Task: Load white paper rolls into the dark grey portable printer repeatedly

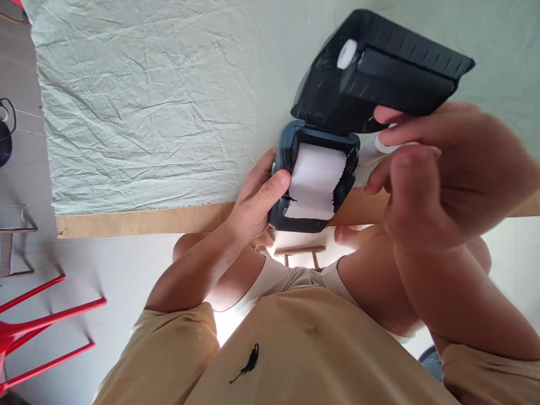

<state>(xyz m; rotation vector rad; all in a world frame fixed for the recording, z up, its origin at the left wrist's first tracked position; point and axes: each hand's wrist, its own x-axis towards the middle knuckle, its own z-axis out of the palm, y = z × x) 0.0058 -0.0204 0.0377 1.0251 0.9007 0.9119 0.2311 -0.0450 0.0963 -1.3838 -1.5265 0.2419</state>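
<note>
My left hand (257,199) grips a small dark label printer (310,225) by its left side, the thumb over the rim. Its black lid (405,62) is swung up and back, with a white round piece (347,54) on the inside. White paper (318,174) with ragged side edges fills the open bay. To the right is my right hand (442,174), fingers curled, a fingertip by the lid's lower edge. A white cylindrical piece (382,144) shows between its fingers, partly hidden; what kind of thing it is I cannot make out.
A wrinkled pale green cloth (147,107) covers the table, whose wooden front edge (143,220) runs below my hands. Red metal-like legs (54,315) stand on the floor at the left. A dark rounded object (5,140) sits at the far left edge.
</note>
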